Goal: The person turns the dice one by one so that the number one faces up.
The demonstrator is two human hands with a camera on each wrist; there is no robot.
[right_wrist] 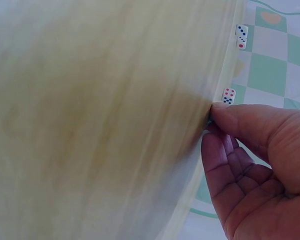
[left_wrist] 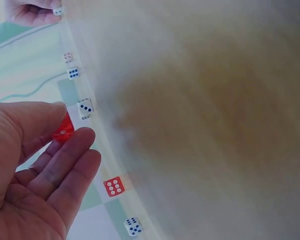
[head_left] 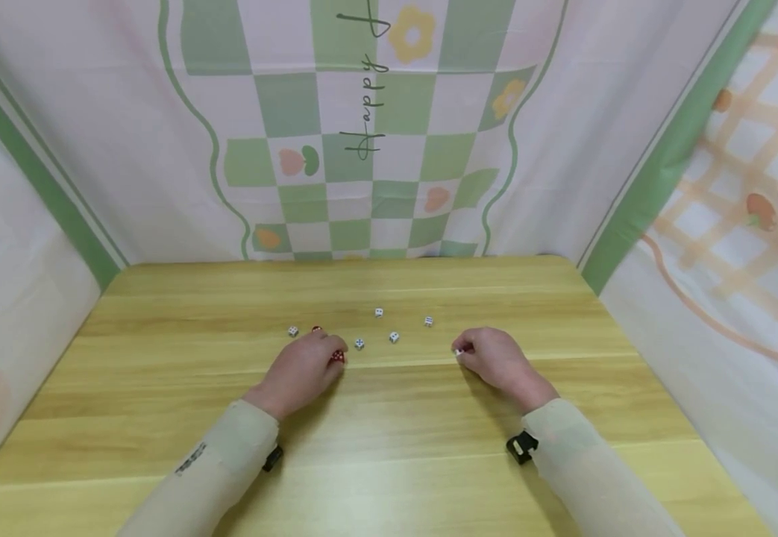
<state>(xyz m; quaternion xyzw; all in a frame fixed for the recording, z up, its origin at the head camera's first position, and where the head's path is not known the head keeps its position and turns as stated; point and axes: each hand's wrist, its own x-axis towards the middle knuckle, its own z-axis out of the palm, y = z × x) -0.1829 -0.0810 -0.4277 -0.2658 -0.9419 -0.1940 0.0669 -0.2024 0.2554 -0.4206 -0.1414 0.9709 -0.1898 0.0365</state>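
The red cubic die with white pips (head_left: 338, 356) sits between the thumb and fingers of the bare left hand (head_left: 300, 373). The fingers are clamped on it near their tips; part of the die projects from the grip, at the hand's 2 o'clock side. The white cubic die (left_wrist: 58, 11) sits at the fingertips of the bare right hand (head_left: 497, 362), at that hand's 9 o'clock side. Thumb and fingers are clamped on it and cover most of it. Whether either held die touches the desk cannot be told.

Clock directions refer to the head view, 12 o'clock being the far desk edge. From the held red die:
- second red die (head_left: 317, 329): between 10 and 11 o'clock, just beyond the left hand, partly hidden;
- outer white die (head_left: 292, 331): 10 o'clock;
- white die with blue pips (head_left: 359, 344): 2 o'clock, near;
- middle white die (head_left: 394, 337): between 2 and 3 o'clock;
- far white die (head_left: 378, 312): between 1 and 2 o'clock.

A further white die (head_left: 428, 321) lies between 10 and 11 o'clock from the right hand's die.

All loose dice rest on the yellow-brown wood-grain desk (head_left: 389, 432). A green-and-white checked cloth backdrop (head_left: 344, 200) hangs at 12 o'clock.
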